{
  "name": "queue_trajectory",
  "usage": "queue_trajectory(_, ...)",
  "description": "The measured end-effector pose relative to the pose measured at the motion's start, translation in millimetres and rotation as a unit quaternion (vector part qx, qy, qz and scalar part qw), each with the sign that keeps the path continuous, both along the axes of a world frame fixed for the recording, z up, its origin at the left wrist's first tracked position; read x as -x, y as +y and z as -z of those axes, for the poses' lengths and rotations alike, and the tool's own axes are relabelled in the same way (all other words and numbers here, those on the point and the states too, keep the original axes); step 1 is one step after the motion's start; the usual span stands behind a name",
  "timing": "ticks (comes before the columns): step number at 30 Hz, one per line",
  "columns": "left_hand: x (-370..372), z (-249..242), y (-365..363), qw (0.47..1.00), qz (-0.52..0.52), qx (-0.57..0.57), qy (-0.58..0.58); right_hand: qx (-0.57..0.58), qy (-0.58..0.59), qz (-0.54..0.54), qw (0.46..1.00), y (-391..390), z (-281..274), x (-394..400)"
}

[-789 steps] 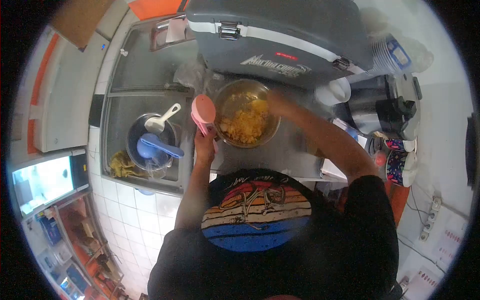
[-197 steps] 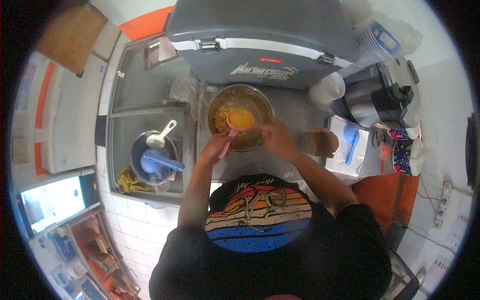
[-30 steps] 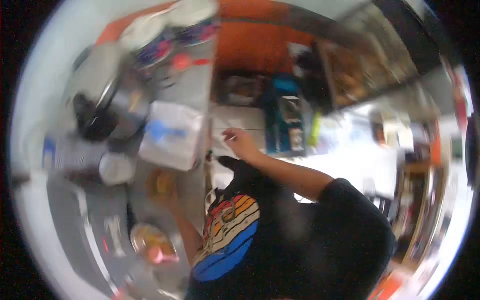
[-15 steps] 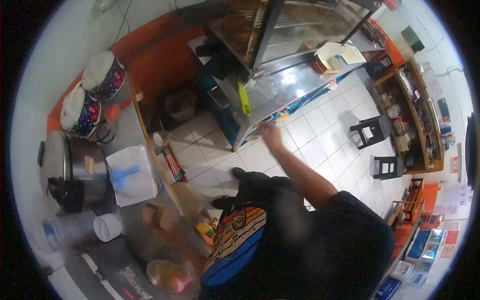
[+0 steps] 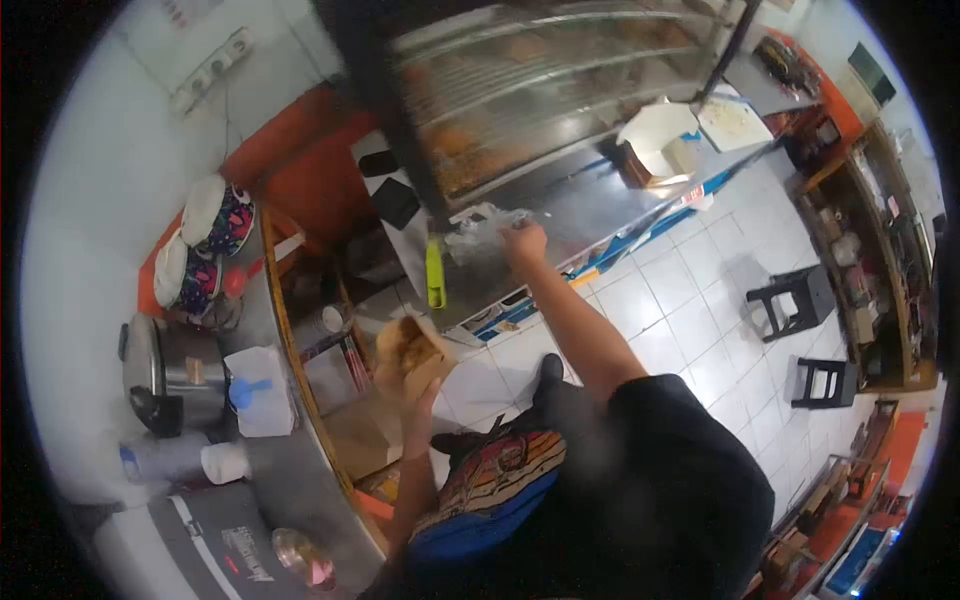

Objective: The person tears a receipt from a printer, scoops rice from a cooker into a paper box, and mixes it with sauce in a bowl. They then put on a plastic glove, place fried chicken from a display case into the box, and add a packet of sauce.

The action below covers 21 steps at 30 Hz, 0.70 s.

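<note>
My left hand (image 5: 425, 402) grips a brown paper food box (image 5: 426, 368) from below. The box is open at the top, and golden-brown food shows inside, slightly blurred. My right hand (image 5: 524, 245) reaches over the metal counter (image 5: 580, 215), its fingers closed on the edge of a crumpled clear plastic bag (image 5: 475, 235). Beside the bag, a bright green-yellow tool (image 5: 435, 272), perhaps tongs or a scoop, lies at the counter's corner.
A glass display case (image 5: 560, 90) stands over the counter. Further right are a paper-lined box (image 5: 655, 145) and a white board (image 5: 735, 125). Two dark stools (image 5: 790, 300) stand on the tiles. On the left worktop are a large steel pot (image 5: 190, 365) and white paper with a blue utensil (image 5: 250, 393).
My left hand has come into view with the food box, which was blurred over the left worktop. My right hand has moved up onto the counter to the plastic bag. The view has shifted.
</note>
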<state>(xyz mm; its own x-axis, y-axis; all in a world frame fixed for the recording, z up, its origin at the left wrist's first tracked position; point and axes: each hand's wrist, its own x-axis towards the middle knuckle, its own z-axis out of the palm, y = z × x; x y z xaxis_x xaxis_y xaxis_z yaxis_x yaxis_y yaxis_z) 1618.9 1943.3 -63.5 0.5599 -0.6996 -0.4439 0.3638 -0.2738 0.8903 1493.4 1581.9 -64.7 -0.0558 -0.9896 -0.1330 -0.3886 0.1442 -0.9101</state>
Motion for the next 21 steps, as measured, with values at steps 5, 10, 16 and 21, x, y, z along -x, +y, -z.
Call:
queue_trajectory(5,59.2,14.5,-162.8,0.966,0.064,0.157,-0.196,0.051,0.020,0.004,0.999,4.4,-22.6,156.0)
queue_trajectory(10,74.1,57.4,-280.0,0.948,0.086,0.098,-0.289,0.060,-0.032,0.027,0.997,21.8,-53.3,252.3)
queue_trajectory(16,150.8,-43.4,-295.6,0.869,-0.093,-0.088,-0.478,0.006,-0.205,-0.009,0.979,33.3,-90.4,275.3)
queue_trajectory(21,227.6,-114.9,-278.5,0.778,0.305,0.286,-0.469,-0.056,-0.451,-0.148,0.878,37.5,-115.3,236.0)
